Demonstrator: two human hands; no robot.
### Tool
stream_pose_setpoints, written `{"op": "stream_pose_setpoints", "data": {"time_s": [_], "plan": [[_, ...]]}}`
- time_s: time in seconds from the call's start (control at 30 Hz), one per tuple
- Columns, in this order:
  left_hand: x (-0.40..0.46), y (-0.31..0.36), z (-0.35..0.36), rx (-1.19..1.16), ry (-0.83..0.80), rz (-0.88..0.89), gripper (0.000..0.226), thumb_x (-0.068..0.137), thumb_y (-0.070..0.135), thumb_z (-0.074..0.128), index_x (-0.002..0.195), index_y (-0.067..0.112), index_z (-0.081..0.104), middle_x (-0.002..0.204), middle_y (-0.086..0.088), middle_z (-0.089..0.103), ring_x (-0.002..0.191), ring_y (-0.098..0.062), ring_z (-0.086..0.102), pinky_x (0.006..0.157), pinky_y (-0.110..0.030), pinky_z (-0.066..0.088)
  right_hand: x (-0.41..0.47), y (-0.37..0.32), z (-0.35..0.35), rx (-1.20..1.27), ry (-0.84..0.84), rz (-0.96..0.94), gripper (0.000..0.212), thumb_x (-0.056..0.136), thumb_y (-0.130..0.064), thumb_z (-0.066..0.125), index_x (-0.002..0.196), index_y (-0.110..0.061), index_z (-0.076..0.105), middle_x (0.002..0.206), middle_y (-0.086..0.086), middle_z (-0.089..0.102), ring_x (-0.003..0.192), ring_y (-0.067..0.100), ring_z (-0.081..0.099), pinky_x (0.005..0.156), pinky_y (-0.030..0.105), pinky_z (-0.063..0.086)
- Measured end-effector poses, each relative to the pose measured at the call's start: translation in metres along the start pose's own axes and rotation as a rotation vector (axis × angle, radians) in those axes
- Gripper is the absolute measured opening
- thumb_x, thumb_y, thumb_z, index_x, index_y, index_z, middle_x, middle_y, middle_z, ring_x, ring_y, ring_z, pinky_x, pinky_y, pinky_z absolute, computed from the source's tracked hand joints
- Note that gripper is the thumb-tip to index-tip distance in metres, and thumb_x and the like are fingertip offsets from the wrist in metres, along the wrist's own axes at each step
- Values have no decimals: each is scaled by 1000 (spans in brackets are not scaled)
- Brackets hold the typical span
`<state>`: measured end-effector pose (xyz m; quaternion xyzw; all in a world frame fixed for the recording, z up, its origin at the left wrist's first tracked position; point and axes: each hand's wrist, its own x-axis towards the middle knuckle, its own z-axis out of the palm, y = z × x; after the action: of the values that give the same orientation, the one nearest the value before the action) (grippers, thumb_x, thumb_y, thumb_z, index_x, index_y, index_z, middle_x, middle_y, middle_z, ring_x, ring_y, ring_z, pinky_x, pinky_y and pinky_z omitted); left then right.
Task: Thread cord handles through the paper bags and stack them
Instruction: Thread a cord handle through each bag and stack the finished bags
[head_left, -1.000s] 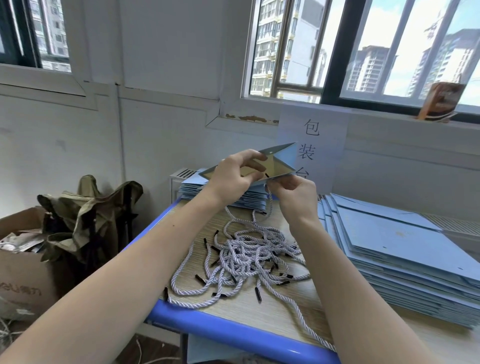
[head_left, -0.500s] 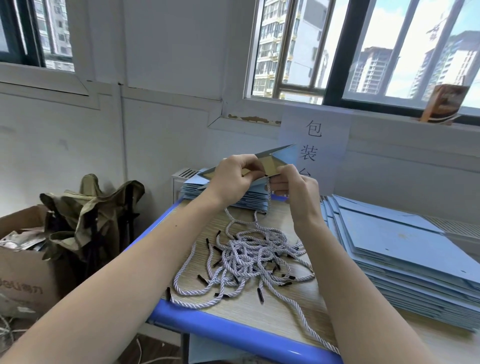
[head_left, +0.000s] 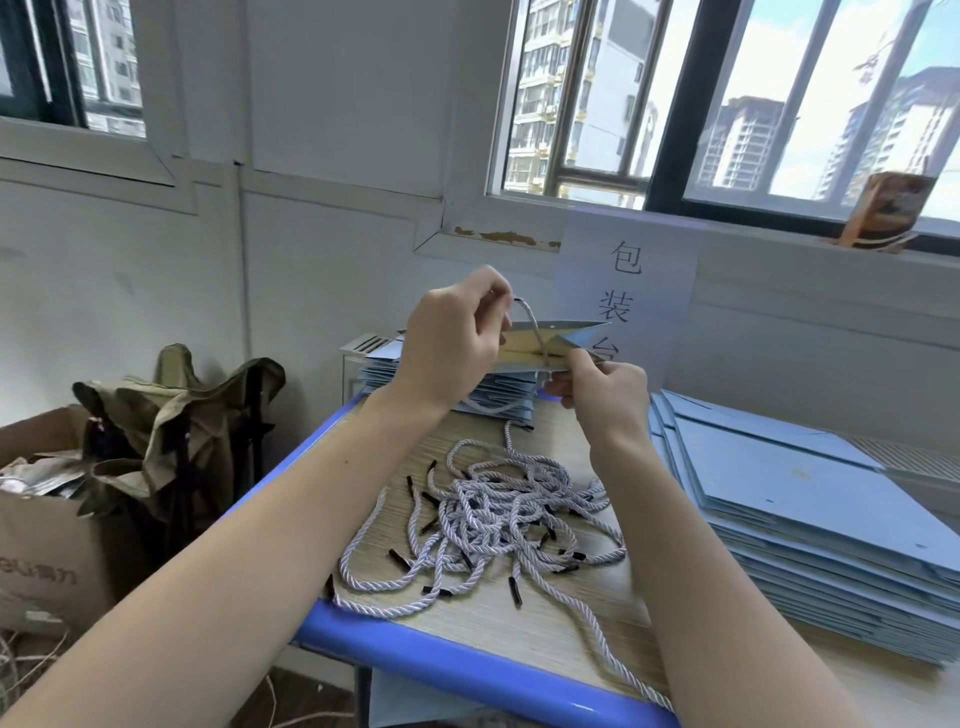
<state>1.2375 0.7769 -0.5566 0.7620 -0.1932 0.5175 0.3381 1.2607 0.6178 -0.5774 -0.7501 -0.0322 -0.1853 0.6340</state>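
Note:
I hold a flattened light blue paper bag up over the far side of the table, its opening facing me and its tan inside showing. My left hand pinches the end of a grey twisted cord that rises out of the bag's upper edge. My right hand grips the bag's lower right edge. A tangle of loose cords with black tips lies on the table below. Behind my hands sits a low stack of bags.
A tall stack of flat blue bags fills the right of the wooden table, which has a blue edge. A paper sign hangs on the wall behind. Left of the table stand a cardboard box and a folded olive stool.
My left hand has lifted above the bag, drawing the cord end up out of its upper edge. My right hand has shifted down to the bag's lower right edge.

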Motion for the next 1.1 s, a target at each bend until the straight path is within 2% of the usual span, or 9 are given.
{"op": "stream_pose_setpoints", "data": {"time_s": [0.1,0.2,0.4,0.6,0.73,0.87,0.93,1.0,1.1], "plan": [[7,-3,-7,122,124,29,11,96,16,57,90,11,64,66,2,64,56,-17,60,54,-38,52,4,3,-4,-40,25,29,36,88,-26,60,55,-11,66,58,5,69,60,22,51,64,36,43],[9,-10,-14,114,154,-13,10,97,13,56,92,11,64,67,2,62,60,-19,59,58,-39,51,5,4,-5,-61,27,42,34,85,-26,60,55,-12,63,58,4,64,58,23,49,63,35,41],[10,-9,-17,-30,61,-75,6,97,9,58,93,8,62,72,2,64,57,-2,59,56,-13,42,4,4,-2,-60,20,50,33,86,-25,59,57,-12,63,60,6,61,58,23,47,62,37,40],[11,-9,-20,-57,180,-154,7,98,11,55,93,11,60,72,4,63,54,-4,56,56,-19,44,7,7,-3,-56,17,80,30,85,-26,60,58,-12,63,57,1,63,59,22,48,62,36,40],[12,-10,-24,-78,-47,-201,7,95,9,61,88,10,62,68,2,64,52,-2,56,54,-18,47,9,11,-2,-103,-3,71,23,80,-34,57,73,-13,59,68,3,62,63,23,49,62,35,39],[8,-9,-19,-26,-362,-152,6,89,10,68,83,11,69,66,6,60,58,-5,50,58,-16,41,16,16,-1,-93,-7,94,34,85,-36,60,109,-16,49,99,8,70,86,26,65,65,35,45],[5,-9,-18,36,-482,-95,5,88,12,71,83,12,72,68,8,59,61,-4,47,59,-13,37,17,17,-1,-88,-6,85,34,85,-31,61,113,-19,47,107,9,67,96,29,66,72,40,50],[4,-12,-18,112,-551,-33,5,88,14,72,83,13,73,72,7,58,68,-3,47,64,-17,38,18,18,-1,-91,-3,80,32,83,-29,63,111,-20,50,108,9,67,99,30,67,80,43,52],[2,-14,-17,238,-561,-7,7,88,14,70,81,14,72,73,10,53,74,-7,45,66,-28,38,19,19,0,-84,-12,80,30,80,-27,62,107,-21,51,105,9,70,97,30,67,75,41,52]]}}
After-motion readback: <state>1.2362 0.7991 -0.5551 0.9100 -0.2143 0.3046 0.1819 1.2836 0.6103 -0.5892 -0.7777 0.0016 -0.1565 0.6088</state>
